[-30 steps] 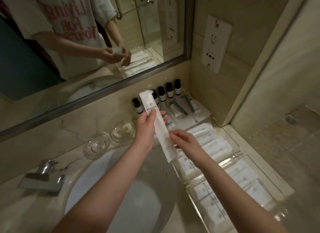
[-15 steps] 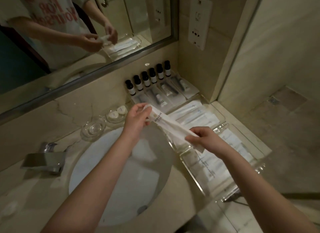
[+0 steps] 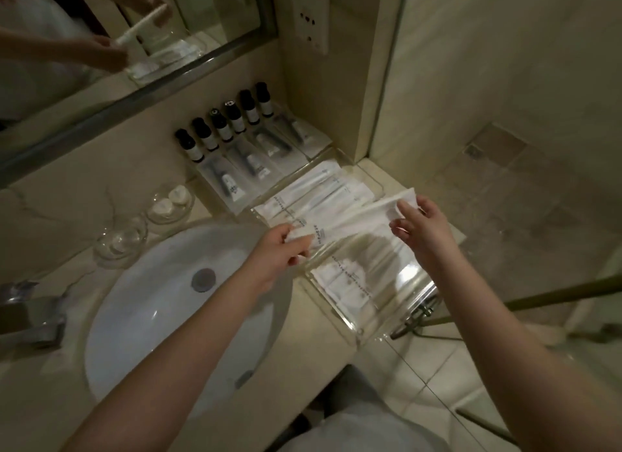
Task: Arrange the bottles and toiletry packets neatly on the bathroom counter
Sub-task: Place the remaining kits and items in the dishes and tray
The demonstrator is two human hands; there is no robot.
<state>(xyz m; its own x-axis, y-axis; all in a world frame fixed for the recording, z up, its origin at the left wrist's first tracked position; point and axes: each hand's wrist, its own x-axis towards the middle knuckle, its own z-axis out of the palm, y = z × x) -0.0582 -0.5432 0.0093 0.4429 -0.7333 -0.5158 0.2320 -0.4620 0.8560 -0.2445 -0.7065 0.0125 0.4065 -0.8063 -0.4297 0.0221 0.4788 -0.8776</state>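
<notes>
- Packet point(image 3: 353, 216): long, white, held in the air by both ends, slanting over the clear trays at the right of the sink point(image 3: 161, 317); left hand point(image 3: 279, 254) pinches the printed near end between thumb and fingers; right hand point(image 3: 420, 227) pinches the far end, its other fingers loosely spread.
- Risk 1: thin, limp wrapper gripped only at the tips; a loosened pinch on the left would likely let that end swing toward the sink bowl just beside it.
- Risk 2: a landing across the wall between far tray point(image 3: 377, 182) and near tray point(image 3: 336, 309) would leave the packet crooked; probable cause, its slant against the straight rows of laid packets point(image 3: 316, 192) below.
- Risk 3: a sliding set-down may push those rows out of line; a low sweep of the left wrist may reach the tube packs point(image 3: 249, 163) and, behind them, the bottles point(image 3: 229, 121) by the wall.
- Risk 4: near tray sits close to the table point(image 3: 313, 347) edge; a nudge from the right forearm could shift it outward.
- Hard to make out: motion blur smears the packet, so print and contents cannot be read; whether it touches the packets beneath cannot be told; glare on the near tray hides the count of its packets; left fingertips are tucked under the wrapper; the tap point(image 3: 30, 317) is cut off at the left border.
</notes>
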